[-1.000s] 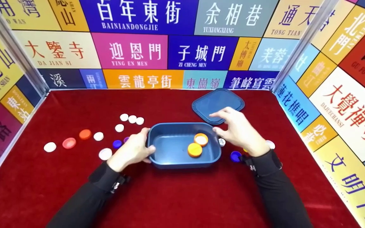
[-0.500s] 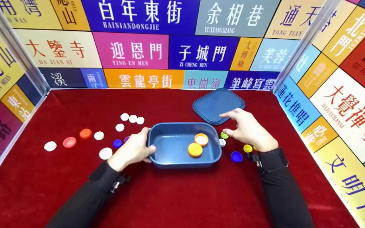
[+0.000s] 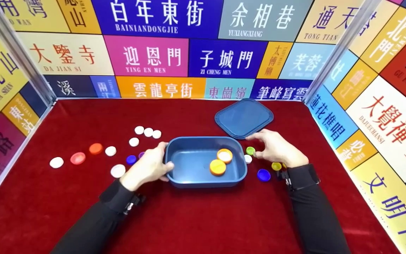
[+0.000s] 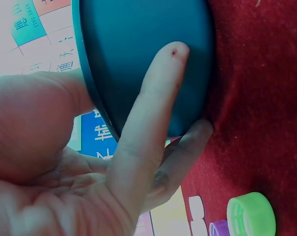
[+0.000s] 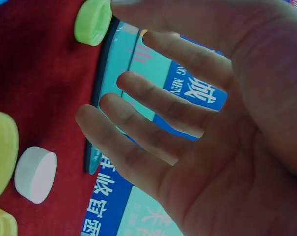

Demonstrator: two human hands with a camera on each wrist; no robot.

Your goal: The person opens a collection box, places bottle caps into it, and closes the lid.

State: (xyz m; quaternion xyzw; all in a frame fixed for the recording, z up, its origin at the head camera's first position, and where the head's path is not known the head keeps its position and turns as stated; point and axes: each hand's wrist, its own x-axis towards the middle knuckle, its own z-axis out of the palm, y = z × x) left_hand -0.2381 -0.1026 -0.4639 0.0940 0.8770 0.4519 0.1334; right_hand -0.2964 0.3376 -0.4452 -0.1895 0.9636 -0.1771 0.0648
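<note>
"Holding the box (image 3: 203, 184) by its left end, the left hand (image 3: 149, 164) has its thumb over the rim and its fingers against the outer wall. What about the right hand (image 3: 278, 148)?"

"Fingers loosely bent and parted, gripping nothing. The thumb is right by a green cap (image 3: 250, 151); I can't tell whether they touch."

"And how far along does this look?"

"Only a little way, I'd judge. The box stands upright on the counter (image 3: 203, 218), and just two orange caps (image 3: 217, 167) lie in it, side by side toward its right end."

"What's left outside?"

"Plenty. Past the right end: the green cap, a white cap (image 3: 248, 159), a blue cap (image 3: 264, 175) and two yellow caps (image 3: 276, 166), one mostly hidden by the hand. On the left: a row of three white caps (image 3: 148, 132), four scattered white caps (image 3: 118, 171), a red cap (image 3: 78, 158), an orange-red cap (image 3: 96, 149), another blue cap (image 3: 131, 159) and a purple cap (image 3: 141, 155)."

"The lid (image 3: 244, 118)?"

"Off, lying flat beyond the box's right end."
</note>
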